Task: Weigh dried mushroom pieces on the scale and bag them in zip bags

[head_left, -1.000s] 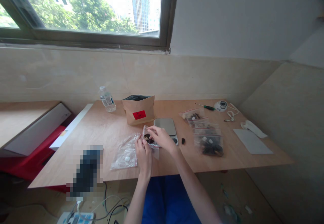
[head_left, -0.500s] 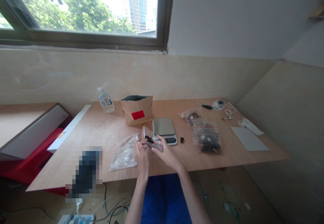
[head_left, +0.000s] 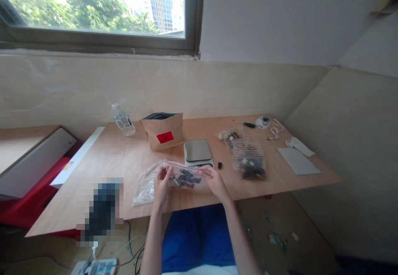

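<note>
Clear zip bag (head_left: 186,178) stretched between left hand (head_left: 162,185) and right hand (head_left: 217,183)

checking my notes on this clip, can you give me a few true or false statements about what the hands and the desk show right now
1. Both hands hold one small clear zip bag between them. True: the left hand and the right hand grip the zip bag at its two ends, with dark bits inside.
2. The scale has a bag lying on its plate. False: the plate of the scale is bare.
3. The brown paper pouch stands open behind the scale. True: the brown paper pouch stands with its top open and bears a red label.
4. The water bottle stands at the right end of the table. False: the water bottle is at the back left.
</note>
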Motion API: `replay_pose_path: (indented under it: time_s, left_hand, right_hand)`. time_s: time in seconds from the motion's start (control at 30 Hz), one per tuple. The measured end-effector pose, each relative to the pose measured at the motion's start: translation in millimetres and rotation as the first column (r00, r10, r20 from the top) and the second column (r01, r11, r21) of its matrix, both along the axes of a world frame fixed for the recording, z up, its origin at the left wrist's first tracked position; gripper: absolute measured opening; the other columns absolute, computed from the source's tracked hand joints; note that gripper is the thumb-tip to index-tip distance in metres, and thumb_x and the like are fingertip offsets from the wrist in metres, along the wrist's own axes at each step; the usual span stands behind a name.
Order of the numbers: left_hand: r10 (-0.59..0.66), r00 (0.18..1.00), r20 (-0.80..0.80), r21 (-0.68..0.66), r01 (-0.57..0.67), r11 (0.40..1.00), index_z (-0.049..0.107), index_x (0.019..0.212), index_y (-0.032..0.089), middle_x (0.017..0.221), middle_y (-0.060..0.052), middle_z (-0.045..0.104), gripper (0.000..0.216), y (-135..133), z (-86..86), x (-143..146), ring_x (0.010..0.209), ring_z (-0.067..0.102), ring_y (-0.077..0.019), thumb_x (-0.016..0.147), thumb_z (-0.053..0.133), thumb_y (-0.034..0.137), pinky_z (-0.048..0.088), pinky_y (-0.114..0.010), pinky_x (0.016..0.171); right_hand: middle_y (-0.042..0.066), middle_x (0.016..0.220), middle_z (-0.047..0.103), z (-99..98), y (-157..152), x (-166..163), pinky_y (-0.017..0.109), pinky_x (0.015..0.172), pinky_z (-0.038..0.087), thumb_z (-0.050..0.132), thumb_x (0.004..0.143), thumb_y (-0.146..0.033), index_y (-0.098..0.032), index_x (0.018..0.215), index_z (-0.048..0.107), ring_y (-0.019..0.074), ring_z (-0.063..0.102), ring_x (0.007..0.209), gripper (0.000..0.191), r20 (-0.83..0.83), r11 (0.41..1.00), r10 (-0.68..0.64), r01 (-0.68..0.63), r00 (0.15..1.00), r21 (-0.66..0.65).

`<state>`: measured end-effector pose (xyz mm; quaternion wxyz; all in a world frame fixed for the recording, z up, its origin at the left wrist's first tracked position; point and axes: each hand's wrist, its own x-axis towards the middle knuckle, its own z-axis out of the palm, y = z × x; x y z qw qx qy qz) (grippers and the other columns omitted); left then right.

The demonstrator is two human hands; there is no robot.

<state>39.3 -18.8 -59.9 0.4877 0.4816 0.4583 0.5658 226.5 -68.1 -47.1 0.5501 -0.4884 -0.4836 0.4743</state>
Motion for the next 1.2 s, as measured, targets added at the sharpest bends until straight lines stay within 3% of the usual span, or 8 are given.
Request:
replay_pose_path:
  time_s: [0.17,0.37,0.53,0.67,0.8,1.1,1.2]
  left_hand:
    - [0.059,0.998,0.006,0.04,-0.059,0.997,0.06,0.078,0.017,0.072,0.002,0.058,0.021,-6,2.4,3,0.063,0.051,-0.009,0.076,0.063,0.038,0.042,-0.018,0.059]
    - [0.061,0.998,-0.013,0.002,-0.061,0.998,0.062,0.085,0.017,0.07,0.002,0.058,0.023,-10,11.4,14,0.049,0.044,-0.0058,0.076,0.063,0.039,0.036,-0.017,0.043]
    - [0.053,0.998,-0.035,-0.004,-0.053,0.999,0.063,0.083,0.016,0.076,-0.001,0.061,0.026,-13,13.6,16,0.053,0.053,-0.008,0.075,0.063,0.041,0.043,-0.018,0.046]
    - [0.005,0.999,-0.047,-0.037,-0.007,0.999,0.062,0.086,0.016,0.081,-0.004,0.063,0.03,-11,11.1,15,0.061,0.06,-0.0135,0.075,0.061,0.044,0.048,-0.022,0.049]
    - [0.021,0.999,-0.049,-0.011,-0.022,1.0,0.064,0.085,0.016,0.084,-0.005,0.065,0.028,-8,5.4,12,0.074,0.063,-0.0163,0.076,0.061,0.042,0.053,-0.025,0.062]
    - [0.1,0.99,-0.104,0.058,-0.095,0.994,0.064,0.086,0.016,0.081,-0.004,0.066,0.028,-12,4.2,14,0.078,0.062,-0.0172,0.077,0.06,0.042,0.052,-0.03,0.071]
    - [0.118,0.984,-0.13,0.073,-0.109,0.991,0.064,0.086,0.016,0.082,-0.005,0.066,0.027,-12,5.0,14,0.079,0.062,-0.0175,0.078,0.059,0.042,0.051,-0.029,0.072]
  right_hand:
    - [0.009,0.086,0.073,-6.7,-1,4,0.039,0.081,0.054,0.062,0.078,-0.047,-0.016,0.088,0.063,0.023,0.069,0.084,0.032,-0.182,0.981,-0.195,0.191,0.964,-0.039]
    - [0.008,0.079,0.072,-3.3,-5,11,0.034,0.07,0.056,0.063,0.075,-0.048,-0.016,0.086,0.065,0.0215,0.068,0.077,0.034,-0.047,0.925,-0.38,0.379,0.924,-0.028]
    - [0.007,0.079,0.072,1.4,-10,25,0.034,0.074,0.054,0.063,0.075,-0.048,-0.016,0.083,0.065,0.0196,0.068,0.074,0.033,0.03,0.926,-0.378,0.378,0.925,0.015]
    - [0.009,0.088,0.072,-5.1,-11,30,0.035,0.078,0.052,0.053,0.084,-0.047,-0.017,0.091,0.065,0.0201,0.067,0.079,0.034,0.129,0.935,-0.356,0.352,0.926,0.054]
    - [0.009,0.093,0.071,-11.9,-11,33,0.034,0.081,0.051,0.047,0.087,-0.045,-0.017,0.095,0.065,0.0214,0.066,0.088,0.034,0.219,0.945,-0.326,0.309,0.92,0.109]
    - [0.007,0.087,0.072,-16.5,-8,25,0.031,0.079,0.05,0.045,0.088,-0.04,-0.018,0.088,0.067,0.0203,0.066,0.085,0.032,0.307,0.9,-0.434,0.389,0.847,0.197]
    - [0.007,0.091,0.07,-9.0,-6,26,0.034,0.083,0.047,0.045,0.088,-0.037,-0.019,0.087,0.067,0.0207,0.063,0.088,0.029,0.41,0.89,-0.451,0.365,0.793,0.273]
